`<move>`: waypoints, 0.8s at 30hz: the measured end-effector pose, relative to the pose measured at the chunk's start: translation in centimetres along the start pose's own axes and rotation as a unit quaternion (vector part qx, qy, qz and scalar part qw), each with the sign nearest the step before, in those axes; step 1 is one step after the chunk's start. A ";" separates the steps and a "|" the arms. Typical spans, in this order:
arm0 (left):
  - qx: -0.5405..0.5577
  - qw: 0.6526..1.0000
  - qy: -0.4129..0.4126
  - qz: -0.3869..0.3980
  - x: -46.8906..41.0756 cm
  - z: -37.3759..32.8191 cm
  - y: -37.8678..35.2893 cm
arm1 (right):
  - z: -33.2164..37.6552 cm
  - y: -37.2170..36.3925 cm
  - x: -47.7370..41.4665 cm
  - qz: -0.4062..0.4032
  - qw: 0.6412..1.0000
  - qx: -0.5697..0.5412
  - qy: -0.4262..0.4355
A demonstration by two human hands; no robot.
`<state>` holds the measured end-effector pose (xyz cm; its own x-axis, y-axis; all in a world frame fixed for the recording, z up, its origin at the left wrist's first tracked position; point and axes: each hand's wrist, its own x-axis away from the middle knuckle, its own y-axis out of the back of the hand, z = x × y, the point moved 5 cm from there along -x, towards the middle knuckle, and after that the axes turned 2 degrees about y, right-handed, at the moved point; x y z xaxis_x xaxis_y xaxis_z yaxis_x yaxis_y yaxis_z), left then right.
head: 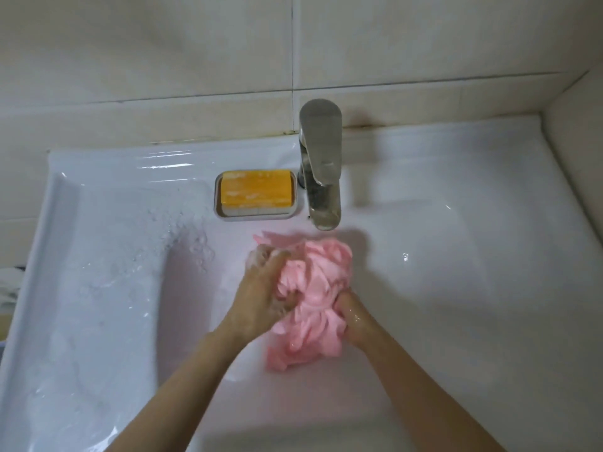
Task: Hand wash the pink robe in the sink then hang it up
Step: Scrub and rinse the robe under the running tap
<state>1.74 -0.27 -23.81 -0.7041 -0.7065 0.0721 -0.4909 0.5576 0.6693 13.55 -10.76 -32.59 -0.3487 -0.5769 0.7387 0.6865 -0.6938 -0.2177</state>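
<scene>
The work is at the scrubbing step: the pink robe (315,285) lies bunched into a wet wad in the basin of the white sink (456,256), just below the spout of the steel faucet (321,164), and both hands are on it. The left hand (261,295) grips the left side of the wad, fingers curled tight into the folds, with white lather on its knuckles. The right hand (354,321) clutches the lower right edge, its fingers closed over a gather of cloth, the skin wet and shiny. No stream can be made out under the spout. An orange soap bar (256,187) sits in its grey dish (225,214) on the ledge beside the faucet, and foam (195,246) is spattered over the ledge at left. Rinsing, wringing and hanging all seem still to come; the next move probably calls for rubbing the 2 gripped handfuls against each other, then turning the wad to reach fresh cloth.
</scene>
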 end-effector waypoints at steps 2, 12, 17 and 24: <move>-0.102 0.990 -0.057 0.075 1.5 0.9 -3.3 | 1.1 3.0 -0.4 -0.081 0.975 0.180 0.100; -0.255 0.931 0.079 0.248 0.8 4.0 -8.4 | 2.6 -0.8 -0.6 0.008 0.842 0.506 0.190; -0.149 0.980 0.074 0.107 4.1 6.2 -10.7 | -1.1 -1.3 1.6 -0.087 0.701 0.600 0.375; -0.217 0.976 0.035 -0.007 3.2 7.9 -10.6 | -1.7 -2.3 -1.2 -0.169 0.617 0.616 0.459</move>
<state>0.67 -4.98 -36.48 -0.6544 -0.7494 0.1008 -0.2263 0.3212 0.9196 11.31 -9.18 -34.02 -0.4316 -0.8824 -0.1872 0.2417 -0.3131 0.9185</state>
